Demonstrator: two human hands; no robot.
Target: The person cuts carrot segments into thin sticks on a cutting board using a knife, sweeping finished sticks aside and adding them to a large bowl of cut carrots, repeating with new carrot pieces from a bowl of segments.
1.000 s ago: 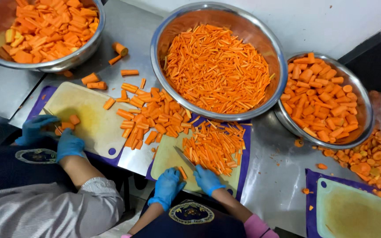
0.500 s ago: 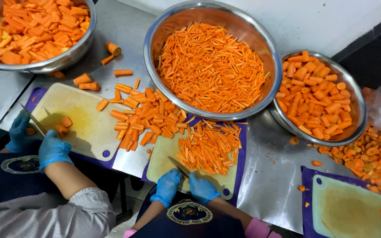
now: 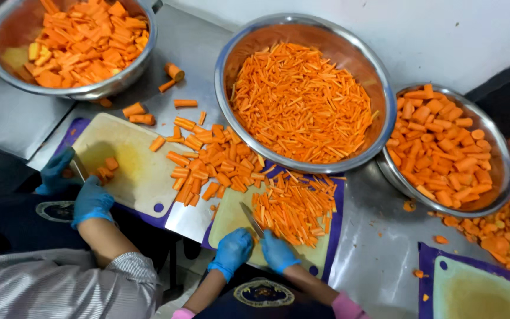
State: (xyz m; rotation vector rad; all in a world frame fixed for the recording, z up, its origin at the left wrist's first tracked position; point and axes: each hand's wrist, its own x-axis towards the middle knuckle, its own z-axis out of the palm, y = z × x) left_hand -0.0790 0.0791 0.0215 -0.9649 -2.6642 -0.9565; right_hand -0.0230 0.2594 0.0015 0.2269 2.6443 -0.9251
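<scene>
My right hand [image 3: 280, 254], in a blue glove, is closed on the handle of a knife [image 3: 252, 220]. Its blade points away from me over a pale cutting board [image 3: 231, 215]. A heap of carrot sticks [image 3: 296, 204] lies just right of the blade. Beside the knife, my left hand [image 3: 231, 251], also gloved, rests curled on the board's near edge, and I see nothing in it.
A co-worker's gloved hands [image 3: 87, 198] cut carrot with a knife on a second board [image 3: 137, 171] at left. Carrot chunks [image 3: 213, 159] lie between the boards. Three steel bowls hold carrot: chunks [image 3: 81, 44], sticks [image 3: 302, 100], chunks [image 3: 444, 147]. Another board [image 3: 479, 295] sits at bottom right.
My hands and knife stay at the stick heap, shifting only slightly. The co-worker's hands have slid a little toward the near left corner of their board.
</scene>
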